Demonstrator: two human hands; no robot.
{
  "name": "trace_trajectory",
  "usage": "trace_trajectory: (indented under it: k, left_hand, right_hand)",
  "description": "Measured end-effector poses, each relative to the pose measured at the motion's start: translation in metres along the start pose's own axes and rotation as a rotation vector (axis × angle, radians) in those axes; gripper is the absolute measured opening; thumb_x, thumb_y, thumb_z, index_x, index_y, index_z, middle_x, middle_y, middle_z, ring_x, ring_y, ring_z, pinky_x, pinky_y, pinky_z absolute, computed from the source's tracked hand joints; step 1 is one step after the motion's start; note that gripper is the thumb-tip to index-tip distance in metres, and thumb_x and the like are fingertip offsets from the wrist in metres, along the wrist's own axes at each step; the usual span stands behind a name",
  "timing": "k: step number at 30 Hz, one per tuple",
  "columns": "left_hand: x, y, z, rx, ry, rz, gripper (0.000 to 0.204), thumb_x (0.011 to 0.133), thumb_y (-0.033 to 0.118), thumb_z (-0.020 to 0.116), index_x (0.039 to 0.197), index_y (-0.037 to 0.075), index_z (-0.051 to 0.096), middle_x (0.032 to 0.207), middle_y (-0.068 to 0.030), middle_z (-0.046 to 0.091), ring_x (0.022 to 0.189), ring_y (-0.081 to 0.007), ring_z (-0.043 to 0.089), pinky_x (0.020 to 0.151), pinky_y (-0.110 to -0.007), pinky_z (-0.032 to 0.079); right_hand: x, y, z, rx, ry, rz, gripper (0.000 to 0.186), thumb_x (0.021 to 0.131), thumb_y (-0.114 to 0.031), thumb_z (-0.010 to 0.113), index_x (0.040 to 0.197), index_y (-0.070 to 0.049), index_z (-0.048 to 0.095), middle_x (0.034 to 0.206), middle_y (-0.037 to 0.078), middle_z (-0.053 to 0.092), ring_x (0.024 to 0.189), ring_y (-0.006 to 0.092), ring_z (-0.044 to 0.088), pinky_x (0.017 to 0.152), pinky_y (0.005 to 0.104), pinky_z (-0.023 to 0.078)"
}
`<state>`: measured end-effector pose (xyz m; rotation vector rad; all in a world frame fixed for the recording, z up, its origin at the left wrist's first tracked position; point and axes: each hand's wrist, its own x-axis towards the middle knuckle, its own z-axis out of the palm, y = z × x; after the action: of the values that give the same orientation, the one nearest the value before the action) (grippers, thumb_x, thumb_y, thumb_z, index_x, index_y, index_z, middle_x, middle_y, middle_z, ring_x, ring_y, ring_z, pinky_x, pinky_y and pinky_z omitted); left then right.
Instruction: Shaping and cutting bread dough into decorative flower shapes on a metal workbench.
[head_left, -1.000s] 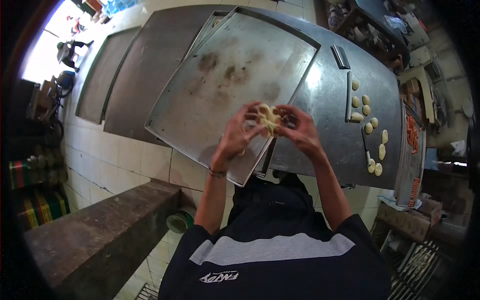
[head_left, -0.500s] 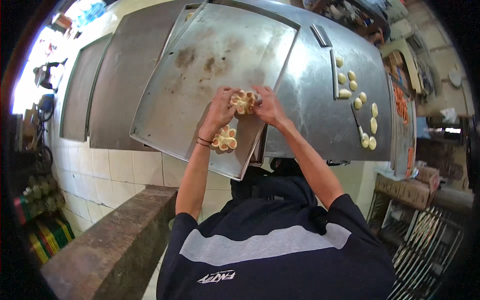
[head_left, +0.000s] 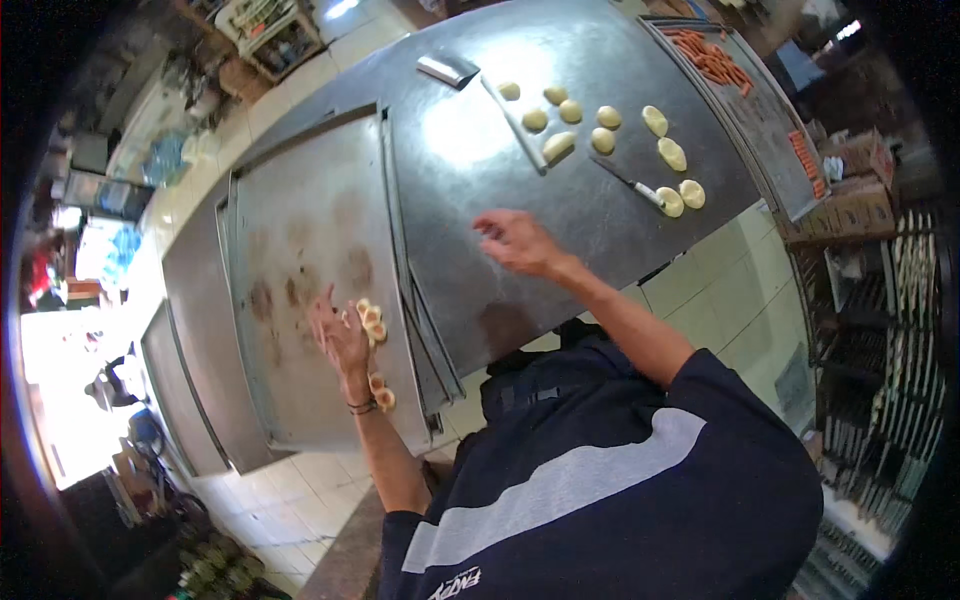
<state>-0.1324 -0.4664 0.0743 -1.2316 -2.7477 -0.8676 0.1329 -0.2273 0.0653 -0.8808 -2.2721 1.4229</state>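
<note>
Directions are by clock face, twelve at the top of the view. Nearest the wearer's black shirt with its grey chest band (head_left: 560,500), a flower-shaped pale dough piece ringed with pinkish rounds (head_left: 384,400) lies on the tray, partly hidden by the left wrist. At 12 o'clock from it lies a second flower-shaped dough piece (head_left: 374,325), also on the tray. The left hand (head_left: 340,337) is at 8 o'clock from that piece and partly covers it; its grip is spread, contact with the dough cannot be told. The rectangular stained grey metal tray (head_left: 300,200) extends beyond.

The right hand (head_left: 520,242) is above the grey steel bench (head_left: 450,195), grip loosely spread with fingers half bent. From it, at 2 o'clock, lies a knife with dark blade and white handle (head_left: 648,192); between 12 and 3, smooth pale yellow dough pieces (head_left: 602,140); at 12, a straight metal bar (head_left: 515,125); at 11, a folded metal piece (head_left: 448,70). Farther, toward 1 to 2, orange-red sausages (head_left: 710,62) lie heaped on a long metal tray (head_left: 760,125).
</note>
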Motion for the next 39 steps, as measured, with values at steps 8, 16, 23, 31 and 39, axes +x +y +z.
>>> trace_trajectory:
  k: [8,16,23,31,39]
  left_hand:
    - [0.081,0.227,0.165,-0.476,-0.388,0.384,0.037,0.095,0.009,0.067,0.132,0.003,0.067,0.126,-0.0199,0.069,0.109,-0.0331,0.071,0.093,-0.041,0.058]
    - [0.089,0.236,0.393,-0.273,-0.168,0.595,0.043,0.099,0.007,0.058,0.142,0.003,0.06,0.14,-0.024,0.062,0.133,-0.0418,0.056,0.111,-0.047,0.046]
    - [0.104,0.218,0.342,-0.46,-0.561,0.27,0.042,0.089,-0.004,0.059,0.13,0.002,0.069,0.121,-0.0186,0.072,0.107,-0.039,0.069,0.094,-0.047,0.055]
    - [-0.052,0.203,0.156,-0.217,-0.041,0.263,0.049,0.09,-0.009,0.056,0.136,0.007,0.064,0.128,-0.0173,0.068,0.125,-0.0374,0.062,0.105,-0.045,0.05]
    - [-0.141,0.187,0.204,-0.423,-0.216,0.151,0.062,0.091,0.007,0.07,0.151,0.013,0.053,0.161,-0.0156,0.045,0.148,-0.0385,0.042,0.118,-0.05,0.039]
  right_hand:
    - [-0.09,0.219,-0.14,-0.686,0.662,-0.004,0.037,0.091,-0.005,0.055,0.126,-0.001,0.066,0.125,0.023,0.065,0.119,0.0416,0.061,0.105,0.0487,0.05]
    - [-0.075,0.22,-0.095,-0.655,0.529,0.058,0.027,0.086,-0.011,0.063,0.111,-0.005,0.07,0.106,0.015,0.067,0.108,0.0325,0.063,0.09,0.0479,0.046]
    - [-0.08,0.215,-0.081,-0.803,0.353,-0.035,0.029,0.086,-0.013,0.067,0.113,-0.006,0.071,0.103,0.011,0.063,0.105,0.03,0.06,0.085,0.0452,0.044]
    - [-0.113,0.183,-0.051,-0.24,0.269,0.023,0.029,0.081,-0.007,0.066,0.109,-0.003,0.072,0.092,0.021,0.068,0.088,0.0398,0.067,0.08,0.0467,0.055]
    - [-0.094,0.106,-0.099,-0.157,-0.044,0.152,0.012,0.101,-0.012,0.059,0.107,-0.001,0.061,0.083,0.028,0.066,0.082,0.0504,0.066,0.07,0.0544,0.049]
